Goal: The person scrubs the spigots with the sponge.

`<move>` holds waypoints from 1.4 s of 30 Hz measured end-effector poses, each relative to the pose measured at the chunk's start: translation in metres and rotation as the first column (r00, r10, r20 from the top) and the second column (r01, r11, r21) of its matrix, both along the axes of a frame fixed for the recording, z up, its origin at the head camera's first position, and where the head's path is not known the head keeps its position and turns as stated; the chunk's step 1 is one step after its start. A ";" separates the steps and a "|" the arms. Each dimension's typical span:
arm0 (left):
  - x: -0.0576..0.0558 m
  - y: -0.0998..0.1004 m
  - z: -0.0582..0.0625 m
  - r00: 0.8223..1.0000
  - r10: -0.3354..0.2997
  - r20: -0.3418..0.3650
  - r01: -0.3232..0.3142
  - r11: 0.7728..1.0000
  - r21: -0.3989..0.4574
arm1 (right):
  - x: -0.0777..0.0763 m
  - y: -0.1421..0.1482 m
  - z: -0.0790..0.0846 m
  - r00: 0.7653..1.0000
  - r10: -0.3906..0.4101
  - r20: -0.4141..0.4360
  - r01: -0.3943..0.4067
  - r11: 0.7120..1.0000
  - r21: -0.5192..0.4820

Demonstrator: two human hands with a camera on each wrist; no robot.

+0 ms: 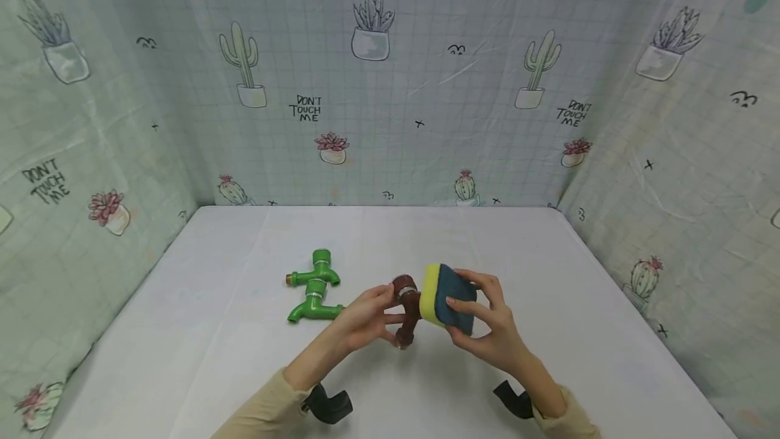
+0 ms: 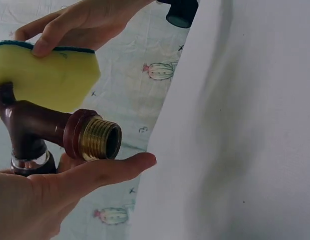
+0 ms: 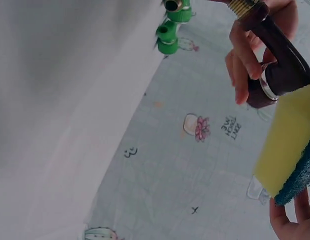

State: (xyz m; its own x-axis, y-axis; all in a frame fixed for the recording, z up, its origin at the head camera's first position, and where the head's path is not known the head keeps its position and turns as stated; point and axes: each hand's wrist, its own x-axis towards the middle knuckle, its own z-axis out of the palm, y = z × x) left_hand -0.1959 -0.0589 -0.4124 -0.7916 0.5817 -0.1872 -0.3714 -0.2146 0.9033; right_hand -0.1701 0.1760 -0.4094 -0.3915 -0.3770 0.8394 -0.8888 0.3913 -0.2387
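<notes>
My left hand (image 1: 367,317) holds a dark brown tap (image 1: 409,307) above the table, fingers around its capped end. The tap's brass threaded inlet (image 2: 100,138) faces along the thumb in the left wrist view. My right hand (image 1: 496,324) grips a sponge (image 1: 447,297) by its dark blue scouring side, fingers and thumb at its edges. The yellow side of the sponge (image 2: 44,75) meets the tap's spout end in the left wrist view. In the right wrist view the sponge (image 3: 285,145) overlaps the same end of the tap (image 3: 282,62).
Two green taps (image 1: 314,300) lie on the white table (image 1: 201,330), left of my left hand. Black wrist mounts (image 1: 329,405) stick out beside both sleeves. Cloth printed with cacti (image 1: 390,100) walls the table at the back and sides.
</notes>
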 end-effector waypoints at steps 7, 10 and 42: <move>0.007 0.008 0.010 1.000 -0.004 0.005 0.004 1.000 -0.023 | 0.002 -0.012 0.005 0.996 0.026 -0.085 -0.018 0.996 0.085; 0.009 0.008 0.012 0.999 0.021 0.046 -0.021 1.000 -0.005 | 0.002 -0.014 0.005 0.987 -0.013 -0.163 0.034 0.991 0.127; 0.009 -0.002 0.007 0.999 0.006 -0.046 -0.010 0.995 -0.101 | 0.005 -0.015 -0.005 0.987 -0.062 -0.150 0.096 0.969 0.226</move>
